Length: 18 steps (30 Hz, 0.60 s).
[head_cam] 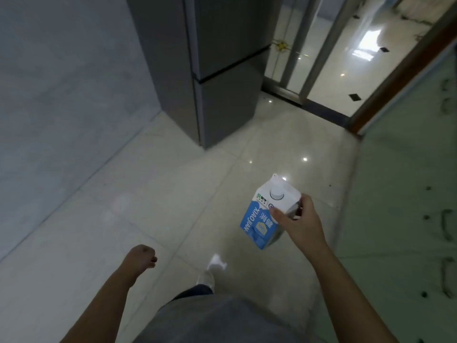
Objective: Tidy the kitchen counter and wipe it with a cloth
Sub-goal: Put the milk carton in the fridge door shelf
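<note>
A blue and white milk carton (262, 219) with a round white cap hangs over the floor at centre right. My right hand (299, 219) grips it near the top, thumb on the front face, fingers round its far side. My left hand (143, 256) is lower left, curled into a loose fist with nothing in it. The kitchen counter and any cloth are out of view.
A tall grey fridge (222, 70) stands ahead, its doors closed. A grey wall (61, 95) runs along the left. A glass sliding door (309, 45) opens to a bright room behind. Pale green cabinet fronts (408, 194) line the right. My foot (210, 271) steps on glossy tiles.
</note>
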{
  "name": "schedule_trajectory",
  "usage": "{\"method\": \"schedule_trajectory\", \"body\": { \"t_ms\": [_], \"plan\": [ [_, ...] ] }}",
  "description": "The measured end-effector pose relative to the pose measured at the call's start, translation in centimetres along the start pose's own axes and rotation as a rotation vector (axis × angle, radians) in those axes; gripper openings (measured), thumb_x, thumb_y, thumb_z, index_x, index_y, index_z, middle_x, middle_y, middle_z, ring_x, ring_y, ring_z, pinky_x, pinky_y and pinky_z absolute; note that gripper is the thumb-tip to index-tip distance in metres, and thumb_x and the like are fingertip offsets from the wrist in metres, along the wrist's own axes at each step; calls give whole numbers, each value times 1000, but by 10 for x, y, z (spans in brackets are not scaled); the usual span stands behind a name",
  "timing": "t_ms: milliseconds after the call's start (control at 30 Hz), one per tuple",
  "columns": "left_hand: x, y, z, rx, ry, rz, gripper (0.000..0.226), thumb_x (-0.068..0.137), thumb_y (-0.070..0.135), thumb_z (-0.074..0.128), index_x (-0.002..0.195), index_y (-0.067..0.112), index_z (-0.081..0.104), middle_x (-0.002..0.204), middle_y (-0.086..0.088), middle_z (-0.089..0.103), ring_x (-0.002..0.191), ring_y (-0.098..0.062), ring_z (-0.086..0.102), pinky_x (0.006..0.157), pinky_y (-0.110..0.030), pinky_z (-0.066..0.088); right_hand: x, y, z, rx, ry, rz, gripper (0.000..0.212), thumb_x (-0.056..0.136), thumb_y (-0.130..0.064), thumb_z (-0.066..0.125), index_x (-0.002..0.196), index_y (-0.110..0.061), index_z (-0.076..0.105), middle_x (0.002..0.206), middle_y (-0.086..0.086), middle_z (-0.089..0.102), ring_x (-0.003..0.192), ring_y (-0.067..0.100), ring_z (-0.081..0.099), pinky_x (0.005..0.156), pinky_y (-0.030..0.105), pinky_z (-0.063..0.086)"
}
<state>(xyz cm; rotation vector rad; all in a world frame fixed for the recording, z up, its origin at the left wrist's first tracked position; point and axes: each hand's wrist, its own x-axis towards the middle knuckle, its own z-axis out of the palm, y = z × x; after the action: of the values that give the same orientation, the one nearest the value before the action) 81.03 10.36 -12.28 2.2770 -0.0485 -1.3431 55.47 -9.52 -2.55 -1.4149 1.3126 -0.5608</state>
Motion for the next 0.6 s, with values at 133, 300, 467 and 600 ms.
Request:
{"method": "schedule_trajectory", "body": {
  "t_ms": [133,300,467,600],
  "plan": [
    [24,27,-50,-39,89,-11,26,92,8,41,111,-8,51,97,-22,57,83,-29,54,54,-26,35,61,-46,59,5,-137,-61,42,76,-15,73,105,-22,44,93,-17,55,82,-3,55,50,2,44],
    [49,117,-63,-62,131,162,23,92,9,43,108,-2,55,97,-16,62,84,-28,60,61,-26,39,144,-90,81,-37,-174,-127,41,75,-18,73,105,-24,46,95,-17,57,85,0,57,56,5,48],
    [64,269,-54,-40,205,496,12,91,12,45,99,15,54,99,-11,65,91,-28,63,70,-29,45,253,-141,71,-25,-126,-222,42,74,-17,75,104,-24,46,97,-10,59,92,12,60,77,31,53],
    [59,393,-52,29,314,734,12,90,19,48,97,27,52,101,-4,66,93,-21,61,70,-24,46,336,-199,58,15,-156,-310,40,74,-17,74,97,-30,45,95,-15,57,89,6,58,68,21,53]
  ]
}}
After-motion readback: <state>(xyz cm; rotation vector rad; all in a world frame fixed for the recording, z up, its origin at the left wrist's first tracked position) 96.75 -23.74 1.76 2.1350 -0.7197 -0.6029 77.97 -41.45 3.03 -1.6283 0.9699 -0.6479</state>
